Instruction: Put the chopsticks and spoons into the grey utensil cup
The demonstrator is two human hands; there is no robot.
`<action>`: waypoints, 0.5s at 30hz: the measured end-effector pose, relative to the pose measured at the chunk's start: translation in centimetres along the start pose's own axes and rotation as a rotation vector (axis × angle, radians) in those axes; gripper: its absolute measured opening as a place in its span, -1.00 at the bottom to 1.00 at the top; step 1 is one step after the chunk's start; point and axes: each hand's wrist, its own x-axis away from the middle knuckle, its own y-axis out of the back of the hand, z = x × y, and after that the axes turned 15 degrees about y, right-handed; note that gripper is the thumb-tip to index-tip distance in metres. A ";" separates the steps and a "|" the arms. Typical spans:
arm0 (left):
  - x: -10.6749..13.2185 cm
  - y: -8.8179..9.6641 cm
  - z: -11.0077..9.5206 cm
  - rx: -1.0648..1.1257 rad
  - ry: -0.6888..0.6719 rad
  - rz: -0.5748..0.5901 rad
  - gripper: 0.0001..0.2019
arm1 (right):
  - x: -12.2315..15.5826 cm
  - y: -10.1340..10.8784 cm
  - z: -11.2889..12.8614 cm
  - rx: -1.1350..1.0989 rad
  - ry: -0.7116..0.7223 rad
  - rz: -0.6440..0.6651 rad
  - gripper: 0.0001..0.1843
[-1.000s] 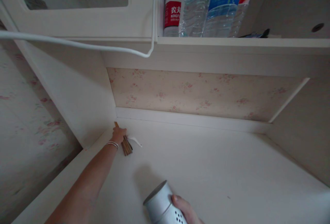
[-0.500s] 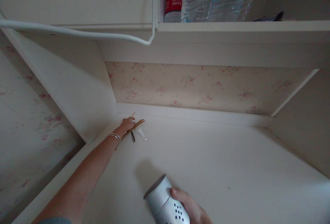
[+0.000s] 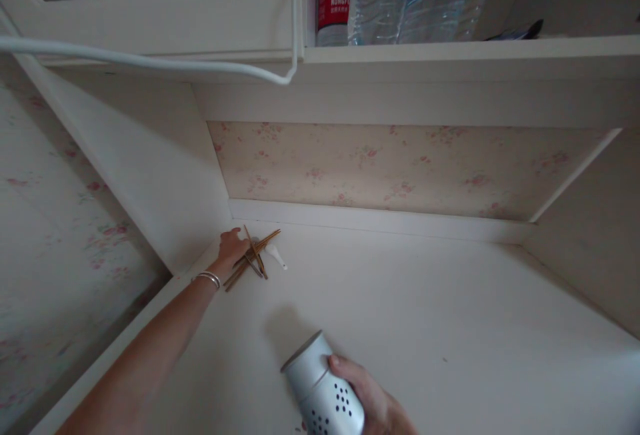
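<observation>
My right hand [image 3: 373, 395] is wrapped round a silver metal utensil holder [image 3: 320, 381] with round holes in its side. The holder is tilted, its rim facing up and left. At the far left corner of the white surface, my left hand [image 3: 233, 246] has its fingers apart, beside a small pile of wooden chopsticks [image 3: 265, 243]. Some chopsticks lie crossed over others. A metal spoon [image 3: 254, 267] is partly hidden among them. Just right of the pile lies a white spoon [image 3: 277, 256].
White side panels and a flowered back wall [image 3: 370, 165] bound the surface. Overhead, a shelf [image 3: 450, 53] bears several plastic bottles [image 3: 380, 1]. A white cable [image 3: 165, 65] hangs below the cupboard door [image 3: 165, 21] at upper left.
My left hand has shifted left from the chopsticks, and a chopstick now lies across the others. The metal spoon's position in the pile looks different. My right hand still holds the utensil holder.
</observation>
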 end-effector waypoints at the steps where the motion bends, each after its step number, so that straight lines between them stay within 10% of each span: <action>1: 0.2 -0.3 0.1 -0.049 -0.047 0.009 -0.60 | 0.0 -0.1 0.1 0.008 0.002 0.004 -0.27; 7: 1.9 -2.1 0.6 -0.299 -0.254 0.110 -0.70 | -0.2 -0.3 0.4 0.051 0.066 0.041 -0.22; 15: 3.0 -2.5 1.7 -0.475 -0.147 0.096 -0.60 | 0.0 -0.2 0.4 0.089 0.108 0.067 -0.25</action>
